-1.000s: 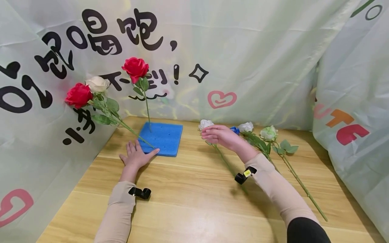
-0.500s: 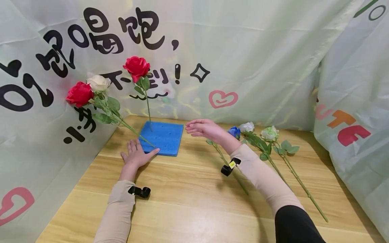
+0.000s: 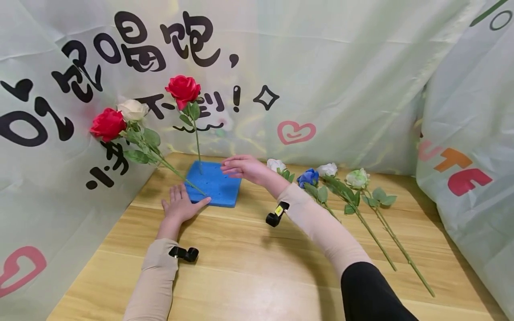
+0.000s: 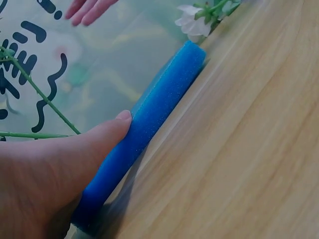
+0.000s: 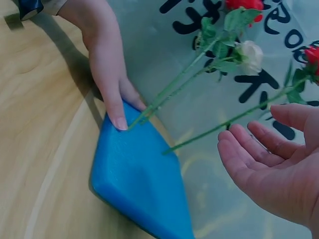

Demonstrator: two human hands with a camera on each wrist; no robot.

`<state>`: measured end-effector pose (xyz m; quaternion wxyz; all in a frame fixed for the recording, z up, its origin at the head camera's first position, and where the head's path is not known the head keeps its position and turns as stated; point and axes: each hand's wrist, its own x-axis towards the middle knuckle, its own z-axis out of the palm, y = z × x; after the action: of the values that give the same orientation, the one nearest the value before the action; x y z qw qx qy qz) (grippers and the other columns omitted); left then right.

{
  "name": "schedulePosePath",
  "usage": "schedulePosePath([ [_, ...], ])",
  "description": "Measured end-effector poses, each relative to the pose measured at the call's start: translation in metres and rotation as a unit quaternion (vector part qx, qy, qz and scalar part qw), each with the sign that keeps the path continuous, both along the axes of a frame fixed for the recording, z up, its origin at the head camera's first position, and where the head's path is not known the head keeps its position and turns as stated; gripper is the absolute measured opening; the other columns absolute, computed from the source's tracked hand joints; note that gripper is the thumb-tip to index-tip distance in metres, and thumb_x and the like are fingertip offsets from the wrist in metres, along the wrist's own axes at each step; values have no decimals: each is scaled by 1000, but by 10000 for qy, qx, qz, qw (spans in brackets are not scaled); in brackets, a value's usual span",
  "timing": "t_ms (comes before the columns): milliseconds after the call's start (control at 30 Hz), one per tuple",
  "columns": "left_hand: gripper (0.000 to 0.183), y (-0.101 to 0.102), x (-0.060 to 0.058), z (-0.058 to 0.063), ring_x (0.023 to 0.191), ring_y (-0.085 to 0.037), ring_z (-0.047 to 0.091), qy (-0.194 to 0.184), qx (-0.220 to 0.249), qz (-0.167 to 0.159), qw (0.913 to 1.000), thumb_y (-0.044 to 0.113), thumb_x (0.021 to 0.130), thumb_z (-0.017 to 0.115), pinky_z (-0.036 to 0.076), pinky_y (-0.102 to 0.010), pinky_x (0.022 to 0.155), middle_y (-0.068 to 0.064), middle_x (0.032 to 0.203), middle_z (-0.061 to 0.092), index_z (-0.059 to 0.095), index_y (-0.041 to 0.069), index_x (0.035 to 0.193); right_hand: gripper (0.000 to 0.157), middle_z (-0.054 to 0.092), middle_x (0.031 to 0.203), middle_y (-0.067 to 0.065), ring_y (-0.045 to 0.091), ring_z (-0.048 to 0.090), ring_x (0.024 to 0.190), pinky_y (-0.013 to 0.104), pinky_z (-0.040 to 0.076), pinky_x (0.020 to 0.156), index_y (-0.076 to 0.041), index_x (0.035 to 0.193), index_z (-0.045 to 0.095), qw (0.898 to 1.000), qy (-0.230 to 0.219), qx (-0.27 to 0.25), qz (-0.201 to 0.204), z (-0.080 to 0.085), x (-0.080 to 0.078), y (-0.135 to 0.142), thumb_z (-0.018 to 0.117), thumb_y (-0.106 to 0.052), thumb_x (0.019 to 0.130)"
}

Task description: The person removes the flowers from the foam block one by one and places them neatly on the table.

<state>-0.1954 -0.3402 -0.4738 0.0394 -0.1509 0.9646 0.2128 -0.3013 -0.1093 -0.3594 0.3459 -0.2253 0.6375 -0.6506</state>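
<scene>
A blue foam block (image 3: 225, 189) lies near the back left of the table. In it stand an upright red rose (image 3: 183, 90) and, leaning left, a second red rose (image 3: 107, 124) and a cream rose (image 3: 133, 110). My left hand (image 3: 180, 207) rests by the block's front left corner with fingers spread. Its thumb (image 4: 107, 139) presses along the foam's edge, close to the leaning stems. My right hand (image 3: 250, 171), fingers relaxed and holding nothing, hovers over the block's back right side. In the right wrist view its fingertips overlap the upright rose's stem (image 5: 212, 130).
On the table's right side lie a white rose (image 3: 276, 165), a blue rose (image 3: 308, 178), another white rose (image 3: 327, 169) and a pale green rose (image 3: 357, 178), their stems pointing toward the front right. A printed cloth (image 3: 345, 89) hangs behind the table.
My right hand has moved left, from over the lying flowers to above the foam block, uncovering the white and blue roses. The left hand has stayed in place.
</scene>
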Motion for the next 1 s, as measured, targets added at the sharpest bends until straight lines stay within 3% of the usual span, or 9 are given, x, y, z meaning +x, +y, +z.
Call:
schedulePosePath([
  [233, 127, -1, 0, -2, 147, -46, -18, -81, -10, -35, 10000, 86, 79, 39, -8, -74, 110, -28, 159, -18, -16, -2, 152, 38, 50, 140, 30, 44, 45, 134, 49, 34, 115, 8, 135, 50, 9998, -108, 33, 147, -14, 0, -31, 49, -11, 102],
  [567, 126, 0, -1, 2, 147, -47, -16, -6, 48, -99, 9999, 85, 80, 40, -8, -75, 109, -29, 159, -16, -13, -3, 153, 42, 43, 144, 33, 45, 40, 137, 50, 32, 116, 10, 139, 45, 9989, -214, -318, 270, -31, -2, -61, 44, -13, 104],
  [767, 126, -2, -3, 2, 147, -47, -18, -30, 46, -97, 9999, 85, 81, 40, -9, -75, 109, -28, 159, -16, -14, -4, 152, 46, 41, 147, 31, 42, 39, 139, 48, 32, 117, 7, 142, 43, 9978, -67, -259, 610, -37, -9, -72, 40, -22, 106],
  [900, 126, -2, -3, 1, 147, -47, -18, -39, 53, -108, 9999, 85, 81, 39, -9, -75, 109, -28, 159, -16, -15, -3, 152, 51, 40, 148, 29, 40, 37, 141, 47, 29, 119, 7, 144, 40, 9963, -184, -255, 804, -42, -12, -81, 38, -28, 107],
  [1000, 125, -3, -2, 0, 147, -47, -18, -40, 58, -95, 9999, 85, 81, 39, -10, -74, 109, -28, 159, -16, -15, -3, 152, 54, 46, 147, 25, 35, 42, 140, 43, 33, 117, 5, 144, 42, 9962, -264, -195, 805, -47, -10, -88, 38, -34, 106],
])
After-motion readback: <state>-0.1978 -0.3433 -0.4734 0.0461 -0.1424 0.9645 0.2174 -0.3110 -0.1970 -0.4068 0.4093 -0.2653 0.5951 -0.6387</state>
